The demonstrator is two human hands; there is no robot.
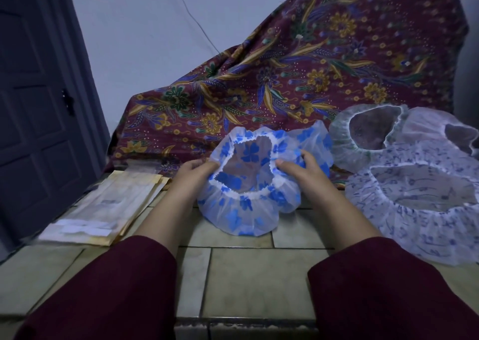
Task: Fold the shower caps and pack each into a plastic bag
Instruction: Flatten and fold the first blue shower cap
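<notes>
While the blue-flowered shower cap point(248, 184) sits opening-up on the tiled worktop point(259, 275), we grip its elastic rim from both sides: left hand point(193, 171) pinching the rim on the left, right hand point(298, 170) curled over the rim on the right. Both hands are clamped on this one cap. It is not yet folded; this looks like the start of the fold.

To fold it well, we judge: draw the rim taut sideways so the gathers flatten, press the air out of the crown, then bring one half over the other with the elastic edges matched. The thin plastic will likely spring back, so keep a hand on the crease.

A second blue-flowered cap point(316, 142) lies just behind. To the right, well apart from the hands, a clear cap point(342, 142) and a small-print cap point(414, 220) wait unfolded. The stack of plastic bags point(103, 207) lies flat to the left, near the left forearm. A batik cloth point(311, 62) drapes behind.
</notes>
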